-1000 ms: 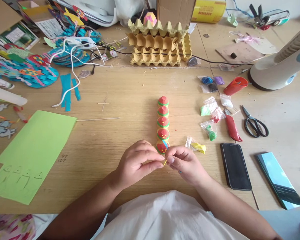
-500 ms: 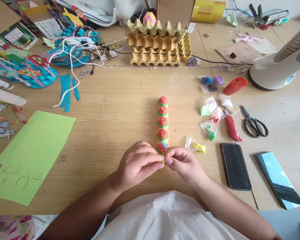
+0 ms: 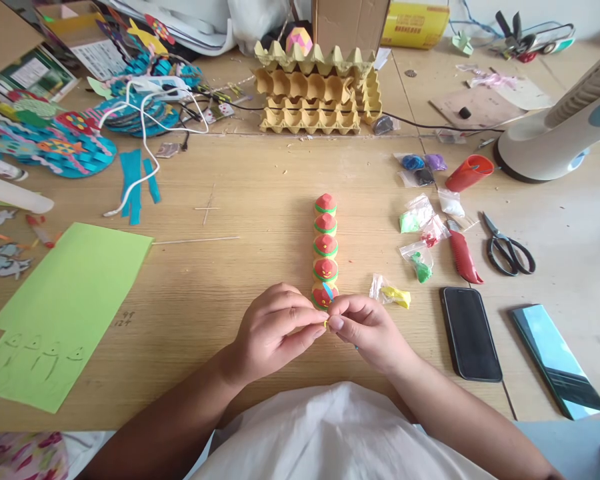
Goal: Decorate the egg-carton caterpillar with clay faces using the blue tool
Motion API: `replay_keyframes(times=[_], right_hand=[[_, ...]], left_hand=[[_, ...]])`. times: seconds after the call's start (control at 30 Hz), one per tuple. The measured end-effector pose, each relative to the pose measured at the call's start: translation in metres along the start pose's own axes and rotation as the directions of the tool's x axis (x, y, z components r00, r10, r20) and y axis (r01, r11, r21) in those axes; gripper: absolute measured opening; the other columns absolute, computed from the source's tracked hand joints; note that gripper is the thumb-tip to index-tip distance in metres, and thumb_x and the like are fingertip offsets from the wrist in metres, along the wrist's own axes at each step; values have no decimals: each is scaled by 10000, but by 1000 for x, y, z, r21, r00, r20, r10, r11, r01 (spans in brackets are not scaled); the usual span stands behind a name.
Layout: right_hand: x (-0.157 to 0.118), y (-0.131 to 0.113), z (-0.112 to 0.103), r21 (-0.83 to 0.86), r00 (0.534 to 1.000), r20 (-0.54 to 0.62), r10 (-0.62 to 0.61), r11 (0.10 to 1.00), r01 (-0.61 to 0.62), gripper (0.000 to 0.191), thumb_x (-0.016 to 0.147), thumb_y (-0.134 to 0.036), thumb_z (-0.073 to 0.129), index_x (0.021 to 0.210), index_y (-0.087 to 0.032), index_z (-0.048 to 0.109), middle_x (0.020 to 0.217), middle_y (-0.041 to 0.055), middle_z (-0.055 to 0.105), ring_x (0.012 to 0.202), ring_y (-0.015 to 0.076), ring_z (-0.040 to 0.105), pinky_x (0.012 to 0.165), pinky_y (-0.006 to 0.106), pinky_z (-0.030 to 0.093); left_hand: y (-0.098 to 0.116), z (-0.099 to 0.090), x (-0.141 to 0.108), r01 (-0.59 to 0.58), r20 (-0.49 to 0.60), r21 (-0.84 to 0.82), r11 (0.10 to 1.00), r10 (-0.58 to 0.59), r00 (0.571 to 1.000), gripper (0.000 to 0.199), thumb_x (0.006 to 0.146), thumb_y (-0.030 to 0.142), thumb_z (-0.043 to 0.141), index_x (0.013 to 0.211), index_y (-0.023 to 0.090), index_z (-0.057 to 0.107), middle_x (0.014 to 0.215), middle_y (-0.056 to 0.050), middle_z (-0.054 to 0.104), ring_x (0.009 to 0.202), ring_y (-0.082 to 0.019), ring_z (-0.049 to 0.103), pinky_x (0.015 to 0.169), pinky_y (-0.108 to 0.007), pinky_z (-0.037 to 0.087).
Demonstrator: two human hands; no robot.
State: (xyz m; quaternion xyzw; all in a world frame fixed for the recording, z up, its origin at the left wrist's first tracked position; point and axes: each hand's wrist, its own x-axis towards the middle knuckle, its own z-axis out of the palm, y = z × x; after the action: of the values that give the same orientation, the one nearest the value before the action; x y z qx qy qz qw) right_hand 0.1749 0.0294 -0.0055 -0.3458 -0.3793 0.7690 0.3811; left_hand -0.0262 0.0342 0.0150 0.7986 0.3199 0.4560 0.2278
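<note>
My left hand [image 3: 280,327] is closed in a pinch, thumb and forefinger on a tiny piece of yellow clay [image 3: 325,323]. Fingertip to fingertip with it, my right hand [image 3: 370,330] is closed too and touches the same piece. A slim blue tool [image 3: 328,291] pokes out above my right fingers, and a bit of blue shows below that palm. Just beyond my hands stands a row of several red domed cups [image 3: 325,245] with green bands and yellowish bases. Small yellow bits sit on the nearer ones; my fingers partly cover the front of the closest cup.
To the right lie a bag of yellow clay [image 3: 396,296], other clay bags [image 3: 417,265], a red cutter [image 3: 464,257], scissors [image 3: 510,247] and a black phone [image 3: 471,333]. Green paper [image 3: 80,293] lies left. Egg cartons [image 3: 310,117] stand at the back.
My hands have shifted very slightly, still pinching the yellow clay together. The blue tool's tip sits a touch lower. The things on the table have stayed put.
</note>
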Motion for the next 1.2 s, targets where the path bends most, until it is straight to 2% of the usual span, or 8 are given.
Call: replay_keyframes(times=[0.3,0.5,0.77,1.03,1.2], right_hand=[[0,-1,0,-28,1000,-16,9,1000,-9,238,826,-393,809,794,-176,716,679,-17,556,603,97,407,550,240,312],[-1,-1,1,-13,1000,13,-19,1000,19,170,860,-353,783,867,-190,737,716,-17,581,621,95,424,593,242,348],[-1,-5,4,-44,1000,-23,11,999,-12,265,796,-410,829,808,-177,704,712,-10,591,630,109,438,601,258,349],[-1,-4,4,-50,1000,-18,0,999,-1,242,815,-398,812,815,-184,700,714,-7,597,636,111,452,607,257,362],[-1,-4,4,-76,1000,-30,-9,997,6,248,805,-406,816,818,-189,697,729,-3,604,649,119,474,615,259,393]], left_hand=[[1,-1,2,7,-14,23,1000,-7,1000,112,899,123,699,977,205,701,838,-13,731,772,-141,636,728,-292,540],[2,-1,3,7,-19,34,999,-6,1000,111,906,128,695,979,212,693,837,-7,730,756,-134,644,720,-292,541],[1,0,1,10,-15,18,1000,-10,1000,155,878,94,723,984,204,695,841,-5,727,765,-131,635,727,-292,540],[1,0,1,-10,-41,43,999,11,999,202,876,96,727,1038,213,702,863,-14,724,778,-133,637,731,-281,554],[0,0,1,-15,-28,42,999,16,999,157,897,113,700,1003,229,708,871,-12,724,786,-132,638,731,-275,558]])
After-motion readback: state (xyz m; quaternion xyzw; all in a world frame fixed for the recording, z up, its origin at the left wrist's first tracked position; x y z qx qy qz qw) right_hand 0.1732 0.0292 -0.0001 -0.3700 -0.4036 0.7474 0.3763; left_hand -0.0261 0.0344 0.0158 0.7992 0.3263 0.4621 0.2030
